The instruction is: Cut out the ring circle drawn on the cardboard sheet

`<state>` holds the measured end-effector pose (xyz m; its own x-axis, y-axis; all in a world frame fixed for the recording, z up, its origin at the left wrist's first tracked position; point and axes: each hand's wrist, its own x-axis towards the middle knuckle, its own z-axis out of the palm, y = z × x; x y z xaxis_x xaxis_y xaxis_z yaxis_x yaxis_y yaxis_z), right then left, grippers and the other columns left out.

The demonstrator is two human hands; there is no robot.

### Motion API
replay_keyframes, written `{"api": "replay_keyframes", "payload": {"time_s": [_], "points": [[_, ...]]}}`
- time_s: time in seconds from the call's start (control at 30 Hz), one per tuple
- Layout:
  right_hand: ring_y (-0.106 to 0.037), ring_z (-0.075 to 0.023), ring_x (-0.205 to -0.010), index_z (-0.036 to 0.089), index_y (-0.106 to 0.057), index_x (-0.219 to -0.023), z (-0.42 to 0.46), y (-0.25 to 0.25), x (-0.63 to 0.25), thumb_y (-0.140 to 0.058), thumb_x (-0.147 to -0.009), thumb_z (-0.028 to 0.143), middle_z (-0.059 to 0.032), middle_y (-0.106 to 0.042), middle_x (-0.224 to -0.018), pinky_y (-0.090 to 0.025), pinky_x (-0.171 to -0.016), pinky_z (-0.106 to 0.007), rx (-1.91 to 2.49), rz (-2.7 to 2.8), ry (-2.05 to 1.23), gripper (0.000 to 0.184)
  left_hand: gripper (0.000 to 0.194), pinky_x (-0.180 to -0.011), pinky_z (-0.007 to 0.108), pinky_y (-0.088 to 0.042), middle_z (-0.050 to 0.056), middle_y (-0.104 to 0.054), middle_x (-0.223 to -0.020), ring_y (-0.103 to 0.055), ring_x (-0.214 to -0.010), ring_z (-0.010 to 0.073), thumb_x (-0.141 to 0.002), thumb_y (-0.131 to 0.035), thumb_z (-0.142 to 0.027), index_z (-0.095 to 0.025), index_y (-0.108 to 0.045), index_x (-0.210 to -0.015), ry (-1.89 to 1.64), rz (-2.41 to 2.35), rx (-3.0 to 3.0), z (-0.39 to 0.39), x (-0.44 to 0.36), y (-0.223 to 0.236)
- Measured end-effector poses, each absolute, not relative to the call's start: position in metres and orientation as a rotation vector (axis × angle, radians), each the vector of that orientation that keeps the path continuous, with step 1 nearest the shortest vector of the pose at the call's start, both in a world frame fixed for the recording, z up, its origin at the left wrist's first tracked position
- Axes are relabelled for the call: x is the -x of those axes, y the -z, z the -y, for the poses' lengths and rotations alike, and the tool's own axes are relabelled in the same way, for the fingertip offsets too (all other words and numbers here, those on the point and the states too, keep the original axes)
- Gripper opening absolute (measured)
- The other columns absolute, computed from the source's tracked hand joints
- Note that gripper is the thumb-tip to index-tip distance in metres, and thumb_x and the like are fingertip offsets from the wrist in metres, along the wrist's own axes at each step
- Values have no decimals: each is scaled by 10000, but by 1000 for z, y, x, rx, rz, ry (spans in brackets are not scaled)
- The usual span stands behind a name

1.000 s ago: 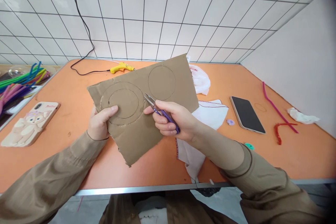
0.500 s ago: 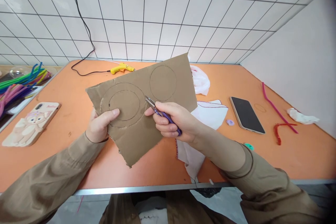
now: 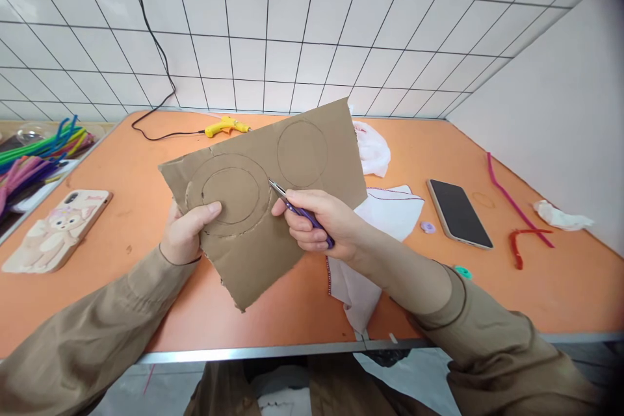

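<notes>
My left hand [image 3: 188, 231] grips a brown piece of cardboard [image 3: 263, 260] by its left side, thumb on top and fingers hidden beneath. Drawn circles mark the cardboard: a ring of two on the left and a single one at the upper right. A cut runs along the lower part of the ring's outer line. My right hand [image 3: 316, 221] is closed around purple-handled scissors [image 3: 308, 213]. Their blades look nearly closed, and the tips touch the outer line at its right side. The cardboard is held tilted above the table.
A yellow glue gun [image 3: 227, 127] with a black cord lies behind the cardboard. White cloth [image 3: 394, 211], a dark-screened phone [image 3: 459, 213] and pipe cleaners [image 3: 517, 250] are on the right of the orange table [image 3: 487, 299]. A phone in a cartoon case [image 3: 61, 227] lies left, near colourful pipe cleaners [image 3: 34, 169].
The scissor blades have closed further, with the tips still at the ring's outer line. My left hand and the cardboard have barely moved.
</notes>
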<state>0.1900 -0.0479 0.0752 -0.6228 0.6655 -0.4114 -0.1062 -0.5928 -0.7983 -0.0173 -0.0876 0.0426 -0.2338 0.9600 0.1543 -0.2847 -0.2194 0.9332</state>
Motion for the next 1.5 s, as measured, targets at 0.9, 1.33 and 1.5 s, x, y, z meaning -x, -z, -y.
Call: {"api": "replay_keyframes", "payload": {"time_s": [0.9, 1.33, 1.5], "points": [[-209, -33, -362, 139, -605, -822, 48, -76, -189, -478, -920, 348, 71, -376, -504, -188, -327, -146, 982, 1028, -2237, 263, 578, -764, 471, -605, 84, -767, -891, -724, -876, 350, -640, -753, -268, -180, -656, -1203, -1598, -1030, -951, 81, 21, -38], [-194, -27, -354, 139, -607, -802, 51, -81, -192, -443, -945, 316, 75, -361, -496, -186, -314, -133, 988, 1081, -2222, 280, 528, -751, 468, -604, 88, -761, -950, -706, -933, 353, -662, -738, -256, -208, -660, -1183, -1556, -1003, -1031, 91, 19, -49], [-185, -27, -349, 140, -604, -792, 50, -82, -193, -428, -945, 313, 76, -358, -485, -177, -320, -139, 999, 1121, -2214, 291, 564, -778, 462, -596, 87, -758, -969, -700, -960, 355, -655, -753, -263, -202, -644, -1205, -1554, -1001, -1032, 91, 18, -50]]}}
